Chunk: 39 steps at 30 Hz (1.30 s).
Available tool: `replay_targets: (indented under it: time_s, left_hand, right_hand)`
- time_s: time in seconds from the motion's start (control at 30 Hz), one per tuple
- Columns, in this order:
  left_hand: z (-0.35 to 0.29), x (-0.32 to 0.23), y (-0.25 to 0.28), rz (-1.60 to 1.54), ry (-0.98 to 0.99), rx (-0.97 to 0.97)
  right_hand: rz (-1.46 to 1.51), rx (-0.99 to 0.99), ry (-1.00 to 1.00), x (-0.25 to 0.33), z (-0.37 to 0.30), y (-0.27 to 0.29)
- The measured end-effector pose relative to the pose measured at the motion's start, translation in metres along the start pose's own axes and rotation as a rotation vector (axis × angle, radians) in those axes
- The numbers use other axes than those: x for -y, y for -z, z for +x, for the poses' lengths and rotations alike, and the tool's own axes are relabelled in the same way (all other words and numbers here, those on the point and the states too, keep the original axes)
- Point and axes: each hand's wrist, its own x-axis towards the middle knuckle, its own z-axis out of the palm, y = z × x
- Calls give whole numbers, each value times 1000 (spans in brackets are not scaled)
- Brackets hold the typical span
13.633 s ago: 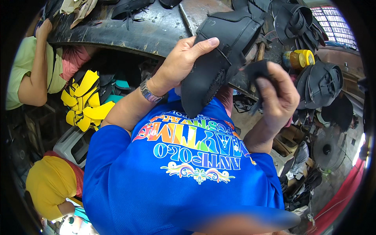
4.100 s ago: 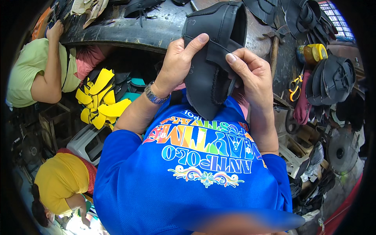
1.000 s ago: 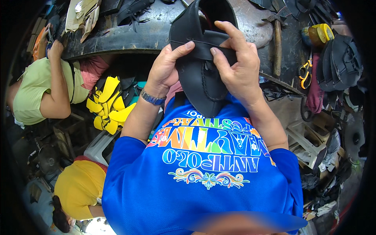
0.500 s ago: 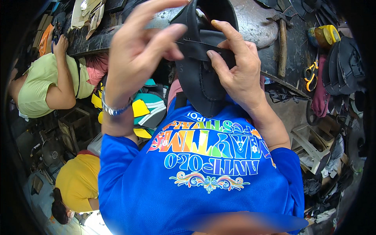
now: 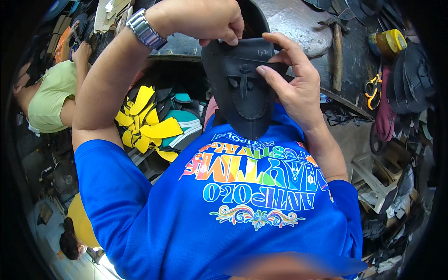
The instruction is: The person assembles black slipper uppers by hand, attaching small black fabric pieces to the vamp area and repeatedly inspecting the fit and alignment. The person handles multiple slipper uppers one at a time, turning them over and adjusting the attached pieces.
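A black leather shoe upper hangs upright before my chest, toe end down, with stitching and a small cut-out strap detail on its face. My left hand, below a metal wristwatch, is bent over the top edge of the piece with thumb and fingers closed on it. On the other side my right hand pinches the right edge, its thumb on the front and the index finger reaching over the top corner. Part of the upper behind my left fingers is hidden.
A dark workbench holds a hammer and a yellow-lidded jar. Orange-handled scissors hang by stacked black pieces. Yellow cut pieces lie at left, near a co-worker in light green. A plastic stool stands right.
My left hand, which was blurred and off to the left with spread fingers, has moved up and right onto the upper's top edge. The upper now shows its front face more fully.
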Motion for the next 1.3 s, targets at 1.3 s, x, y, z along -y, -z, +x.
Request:
replay_targets:
  time_s: [1.3]
  left_hand:
    - [23,49,-86,-711,-126,-389]
  right_hand:
    - [178,28,-112,-20,13,6]
